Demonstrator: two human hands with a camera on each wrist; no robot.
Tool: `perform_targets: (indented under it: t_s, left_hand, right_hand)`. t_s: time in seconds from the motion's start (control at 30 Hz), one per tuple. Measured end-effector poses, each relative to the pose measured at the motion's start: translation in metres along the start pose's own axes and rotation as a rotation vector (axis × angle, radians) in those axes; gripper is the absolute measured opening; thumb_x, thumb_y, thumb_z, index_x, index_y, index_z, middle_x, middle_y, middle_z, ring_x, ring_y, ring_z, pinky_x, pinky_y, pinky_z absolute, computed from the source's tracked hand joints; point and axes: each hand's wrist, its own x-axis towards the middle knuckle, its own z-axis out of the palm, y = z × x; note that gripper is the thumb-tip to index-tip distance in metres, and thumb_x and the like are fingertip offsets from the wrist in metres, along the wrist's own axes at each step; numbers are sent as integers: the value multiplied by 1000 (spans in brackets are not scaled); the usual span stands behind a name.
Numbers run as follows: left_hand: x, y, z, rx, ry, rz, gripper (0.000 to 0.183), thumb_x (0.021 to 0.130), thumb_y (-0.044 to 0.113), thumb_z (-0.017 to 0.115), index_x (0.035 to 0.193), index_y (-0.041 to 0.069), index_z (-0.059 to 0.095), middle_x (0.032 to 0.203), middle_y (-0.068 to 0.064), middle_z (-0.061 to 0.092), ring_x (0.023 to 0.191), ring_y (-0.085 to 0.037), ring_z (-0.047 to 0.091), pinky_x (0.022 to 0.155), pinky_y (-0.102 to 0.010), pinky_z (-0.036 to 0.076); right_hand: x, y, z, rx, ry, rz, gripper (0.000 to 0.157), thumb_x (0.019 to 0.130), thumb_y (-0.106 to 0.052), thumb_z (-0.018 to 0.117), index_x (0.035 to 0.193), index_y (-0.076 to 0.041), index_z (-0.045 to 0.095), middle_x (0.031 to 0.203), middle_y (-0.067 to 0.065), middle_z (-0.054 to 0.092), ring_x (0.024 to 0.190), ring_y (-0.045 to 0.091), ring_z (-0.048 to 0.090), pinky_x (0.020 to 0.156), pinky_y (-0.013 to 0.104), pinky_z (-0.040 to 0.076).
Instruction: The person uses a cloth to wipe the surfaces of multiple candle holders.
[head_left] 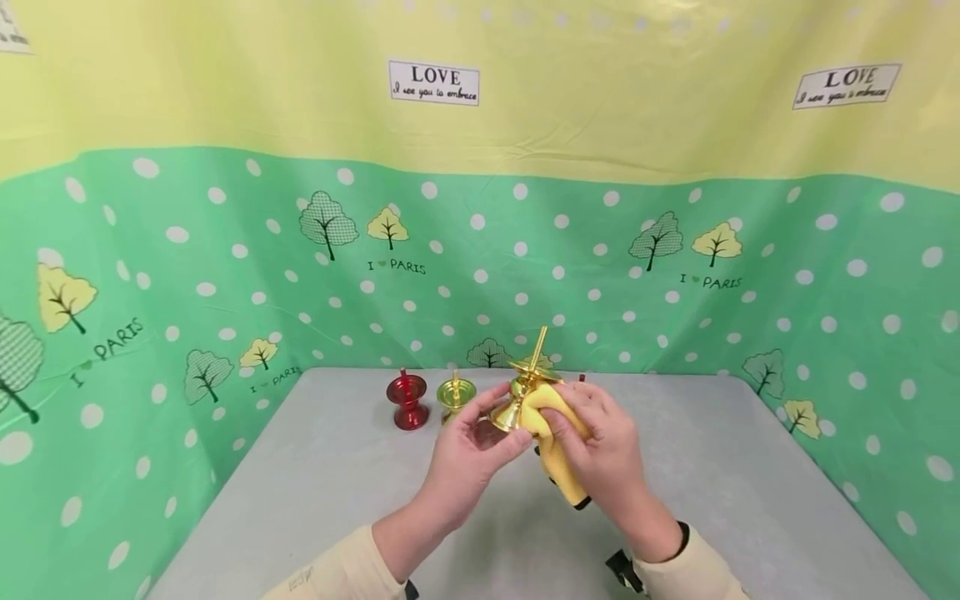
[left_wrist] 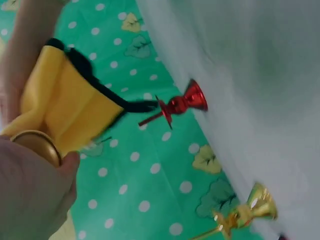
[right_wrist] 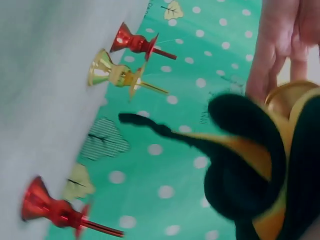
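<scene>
Tilted above the table, a shiny gold candlestick has its thin stem pointing up and slightly right. My left hand holds it by the flared base, thumb in front and fingers behind. A yellow cloth with black edging is bunched in my right hand, pressed against the candlestick's middle below the dish. In the left wrist view the hollow underside of the base shows beside the cloth. Cloth and fingers hide part of the candlestick's body.
A red candlestick and another gold candlestick stand on the grey table, beyond my left hand. A second red candlestick is mostly hidden behind my right hand in the head view. A green and yellow patterned curtain surrounds the table.
</scene>
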Motion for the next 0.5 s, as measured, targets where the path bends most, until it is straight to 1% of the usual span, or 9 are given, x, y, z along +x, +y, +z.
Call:
perform_targets:
  t_s: [0.07,0.13,0.17,0.23,0.3,0.33,0.37,0.43,0.5]
  left_hand:
    - [-2,1,0,57,23,60,66,89,12,88,149,15,61,153,-9,61,131,-24,68,106,-25,58]
    - [-4,3,1,73,36,108,65,88,9,89,147,14,62,153,-7,61,134,-25,66,109,-25,55]
    - [-5,3,1,67,41,116,65,87,8,89,146,14,63,153,-7,61,135,-26,66,110,-25,55]
    - [-6,4,3,30,49,110,65,87,5,88,146,13,63,154,-9,60,135,-27,65,109,-26,56]
    - [-7,4,4,6,61,89,65,87,4,87,147,13,63,153,-11,59,134,-27,65,107,-26,57]
    - [-7,4,5,7,67,80,66,87,5,87,148,13,63,153,-12,59,133,-27,66,105,-26,58]
    - [-7,3,5,11,73,75,66,87,5,88,148,13,62,151,-13,59,133,-27,66,105,-26,58]
    - [-7,3,6,37,82,80,67,87,6,88,148,14,62,148,-15,60,132,-27,67,104,-26,59]
    - [-7,3,7,63,94,96,67,87,6,88,148,15,62,147,-14,60,132,-27,67,105,-25,58]
  right_hand:
    - [2,-3,0,-77,43,-113,31,104,-31,72,119,-6,80,111,15,76,94,26,75,82,18,62]
    - [2,-4,1,-109,77,-148,35,105,-36,69,118,-5,80,110,15,76,92,28,76,82,21,64]
    - [3,-5,1,-98,81,-125,30,104,-31,72,117,-5,80,110,15,77,93,27,76,82,20,63]
    - [3,-7,1,-54,78,-39,22,99,-18,79,116,-6,81,110,13,79,93,23,75,82,16,61]
    - [2,-10,2,-1,76,48,26,91,-7,84,116,-6,81,110,11,80,92,19,74,82,11,57]
    - [2,-12,2,20,74,62,31,88,-4,86,117,-6,81,110,11,80,91,19,74,82,9,56]
    - [2,-13,2,24,77,50,30,89,-5,86,118,-6,81,110,11,80,91,19,74,82,9,56]
    - [3,-16,3,24,101,-31,26,94,-15,84,117,-4,80,109,14,80,88,22,75,84,11,58]
    - [4,-16,4,18,125,-114,30,98,-26,80,116,-2,79,108,16,79,89,27,76,89,13,59]
